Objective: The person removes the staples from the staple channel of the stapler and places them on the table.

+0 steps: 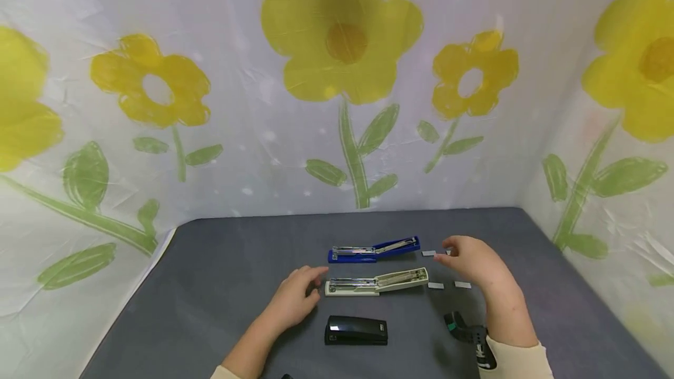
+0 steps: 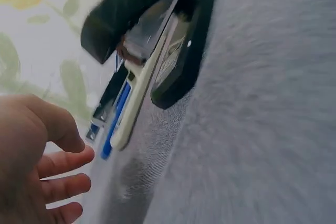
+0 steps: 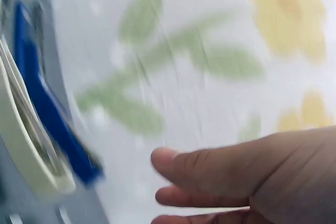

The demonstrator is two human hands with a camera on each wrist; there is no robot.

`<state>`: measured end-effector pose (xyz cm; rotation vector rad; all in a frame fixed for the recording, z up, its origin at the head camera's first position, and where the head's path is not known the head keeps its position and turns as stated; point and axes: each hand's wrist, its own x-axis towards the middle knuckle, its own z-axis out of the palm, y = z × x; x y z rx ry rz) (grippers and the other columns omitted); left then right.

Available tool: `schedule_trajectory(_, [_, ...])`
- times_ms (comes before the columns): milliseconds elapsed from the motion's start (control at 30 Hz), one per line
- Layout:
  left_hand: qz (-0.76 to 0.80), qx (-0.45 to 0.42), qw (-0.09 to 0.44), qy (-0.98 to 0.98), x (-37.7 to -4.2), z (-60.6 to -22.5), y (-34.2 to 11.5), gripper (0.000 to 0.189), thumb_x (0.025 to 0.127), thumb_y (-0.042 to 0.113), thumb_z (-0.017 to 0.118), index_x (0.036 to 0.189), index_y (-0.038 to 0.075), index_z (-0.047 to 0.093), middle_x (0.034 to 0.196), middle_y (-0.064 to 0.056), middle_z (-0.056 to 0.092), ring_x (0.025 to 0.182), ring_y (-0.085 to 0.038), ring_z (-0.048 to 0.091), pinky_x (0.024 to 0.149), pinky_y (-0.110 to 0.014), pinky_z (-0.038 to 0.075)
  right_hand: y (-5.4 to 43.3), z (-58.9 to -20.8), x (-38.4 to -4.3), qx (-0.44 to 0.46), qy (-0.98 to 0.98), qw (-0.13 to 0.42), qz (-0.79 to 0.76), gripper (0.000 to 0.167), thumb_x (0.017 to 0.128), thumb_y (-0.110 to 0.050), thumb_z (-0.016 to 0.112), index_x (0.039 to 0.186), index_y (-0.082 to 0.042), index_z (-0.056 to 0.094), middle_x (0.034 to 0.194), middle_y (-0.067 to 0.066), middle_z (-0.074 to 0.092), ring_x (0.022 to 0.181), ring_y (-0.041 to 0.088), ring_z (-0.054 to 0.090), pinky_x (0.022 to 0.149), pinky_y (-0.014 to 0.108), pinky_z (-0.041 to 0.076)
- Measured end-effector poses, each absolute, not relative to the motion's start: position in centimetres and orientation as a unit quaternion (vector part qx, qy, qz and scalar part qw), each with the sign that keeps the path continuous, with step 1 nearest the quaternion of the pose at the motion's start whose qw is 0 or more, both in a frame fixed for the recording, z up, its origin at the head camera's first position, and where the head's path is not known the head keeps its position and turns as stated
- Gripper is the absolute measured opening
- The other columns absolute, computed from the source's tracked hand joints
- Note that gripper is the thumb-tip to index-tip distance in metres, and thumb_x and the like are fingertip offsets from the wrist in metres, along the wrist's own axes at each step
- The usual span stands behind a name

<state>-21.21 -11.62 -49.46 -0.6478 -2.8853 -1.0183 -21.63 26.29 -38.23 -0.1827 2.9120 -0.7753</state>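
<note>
Two staplers lie opened out flat, a blue stapler (image 1: 351, 255) at the back and a cream stapler (image 1: 351, 288) in front of it. Nearest is a black stapler (image 1: 356, 331), folded together. My left hand (image 1: 296, 297) hovers by the left end of the cream stapler, fingers loosely bent and nothing in them, as the left wrist view shows too. Over the white staple strips at the right is my right hand (image 1: 474, 259), its thumb and fingers apart with nothing visible between them. One staple strip (image 1: 449, 252) is partly hidden by its fingertips.
Another staple strip (image 1: 429, 253) lies by the blue stapler, and two more, a left strip (image 1: 435, 286) and a right strip (image 1: 463, 285), by the cream one. A dark grey tabletop (image 1: 210, 309) meets flower-printed curtains (image 1: 253, 151). A black strap (image 1: 466, 332) circles the right wrist.
</note>
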Motion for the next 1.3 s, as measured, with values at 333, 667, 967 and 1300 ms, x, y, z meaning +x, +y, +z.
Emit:
schedule_trajectory(333, [-0.364, -0.252, -0.108, -0.890, -16.6, -49.3, -12.8, 0.035, 0.089, 0.009, 0.069, 0.123, 0.005, 0.070, 0.089, 0.010, 0.055, 0.068, -0.004, 0.046, 0.061, -0.027, 0.040, 16.8, -39.9, -17.9, -0.248, 0.949, 0.002, -0.193, 0.028, 0.091, -0.028, 0.080, 0.111, -0.008, 0.076, 0.089, -0.002, 0.063, 0.077, 0.012, 0.059, 0.069, 0.036, 0.050])
schedule_trajectory(667, [-0.301, -0.269, -0.048, -0.913, -14.2, -51.6, -12.3, 0.019, 0.091, 0.032, 0.080, 0.095, 0.021, 0.065, 0.077, 0.016, 0.041, 0.061, 0.000, 0.037, 0.056, -0.023, 0.034, 9.6, -44.9, -15.5, -0.365, 0.924, -0.007, -0.113, 0.032, 0.087, -0.043, 0.081, 0.104, -0.016, 0.078, 0.083, -0.011, 0.060, 0.069, -0.001, 0.053, 0.061, 0.020, 0.045])
schedule_trajectory(967, [-0.325, -0.285, -0.026, -0.901, -14.6, -51.8, -12.2, 0.020, 0.094, 0.028, 0.077, 0.090, 0.022, 0.058, 0.077, 0.015, 0.042, 0.063, 0.000, 0.038, 0.058, -0.023, 0.035, 9.0, -46.5, -15.1, -0.363, 0.916, -0.048, -0.165, 0.024, 0.086, -0.028, 0.085, 0.104, -0.014, 0.077, 0.082, -0.012, 0.054, 0.068, -0.003, 0.049, 0.063, 0.017, 0.043])
schedule_trajectory(1300, [-0.349, -0.280, -0.049, -0.893, -15.4, -51.1, -12.0, 0.026, 0.094, 0.026, 0.077, 0.086, 0.020, 0.053, 0.077, 0.011, 0.044, 0.064, -0.003, 0.041, 0.061, -0.025, 0.037, 10.1, -46.7, -16.6, -0.376, 0.887, -0.020, -0.267, 0.016, 0.087, -0.020, 0.084, 0.099, -0.012, 0.077, 0.078, -0.013, 0.054, 0.067, -0.003, 0.043, 0.061, 0.015, 0.038])
